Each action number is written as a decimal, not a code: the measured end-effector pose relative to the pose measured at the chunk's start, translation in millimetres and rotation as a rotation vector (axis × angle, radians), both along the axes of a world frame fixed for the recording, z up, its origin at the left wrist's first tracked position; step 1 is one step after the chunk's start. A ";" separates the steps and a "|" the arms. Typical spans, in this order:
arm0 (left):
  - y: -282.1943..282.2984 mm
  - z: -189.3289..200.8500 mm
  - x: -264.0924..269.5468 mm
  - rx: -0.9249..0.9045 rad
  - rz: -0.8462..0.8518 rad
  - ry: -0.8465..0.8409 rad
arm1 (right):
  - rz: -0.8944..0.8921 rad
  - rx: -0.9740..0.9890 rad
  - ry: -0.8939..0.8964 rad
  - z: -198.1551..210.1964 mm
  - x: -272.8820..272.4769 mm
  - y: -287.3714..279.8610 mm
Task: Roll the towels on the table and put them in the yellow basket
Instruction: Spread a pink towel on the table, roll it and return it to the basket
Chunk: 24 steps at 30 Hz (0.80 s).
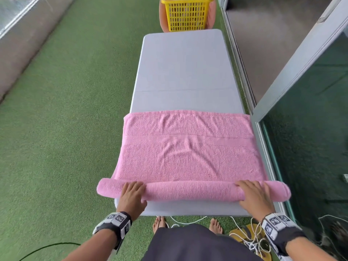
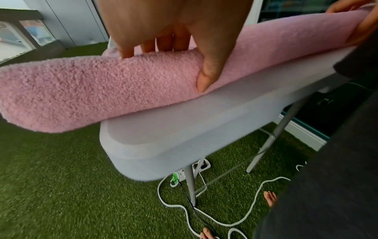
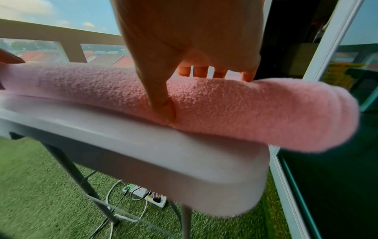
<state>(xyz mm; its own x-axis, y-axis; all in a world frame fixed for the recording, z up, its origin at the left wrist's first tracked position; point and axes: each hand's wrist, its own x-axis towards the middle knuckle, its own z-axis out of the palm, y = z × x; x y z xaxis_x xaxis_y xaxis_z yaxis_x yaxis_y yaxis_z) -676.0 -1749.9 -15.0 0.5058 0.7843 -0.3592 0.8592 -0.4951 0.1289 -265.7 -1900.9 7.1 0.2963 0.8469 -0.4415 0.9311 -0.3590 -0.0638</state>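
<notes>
A pink towel (image 1: pixel 188 157) lies spread over the near half of the grey table (image 1: pixel 184 63), its near edge wound into a thick roll (image 1: pixel 190 192) that sticks out past both table sides. My left hand (image 1: pixel 131 193) holds the roll near its left end, fingers over the top and thumb on the near side (image 2: pixel 202 80). My right hand (image 1: pixel 252 194) holds it the same way near the right end, thumb (image 3: pixel 165 110) pressed into the pink towel (image 3: pixel 266 116). The yellow basket (image 1: pixel 186 14) stands on the floor beyond the table's far end.
Green artificial turf (image 1: pixel 75 110) runs along the left of the table. A glass door frame (image 1: pixel 267 113) stands close on the right. Power strips and white cables (image 2: pixel 184 176) lie on the turf under the table by my bare feet.
</notes>
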 end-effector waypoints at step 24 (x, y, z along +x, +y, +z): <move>43.7 29.1 22.0 0.045 0.080 -0.017 | -0.068 0.109 0.215 16.8 24.2 45.6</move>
<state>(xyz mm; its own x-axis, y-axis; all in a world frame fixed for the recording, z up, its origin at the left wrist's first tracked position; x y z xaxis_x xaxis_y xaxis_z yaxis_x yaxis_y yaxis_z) -654.0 -1706.3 14.1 0.4470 0.8374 -0.3146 0.8939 -0.4310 0.1230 -241.5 -1855.3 23.9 0.2634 0.8746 -0.4071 0.8661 -0.4002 -0.2994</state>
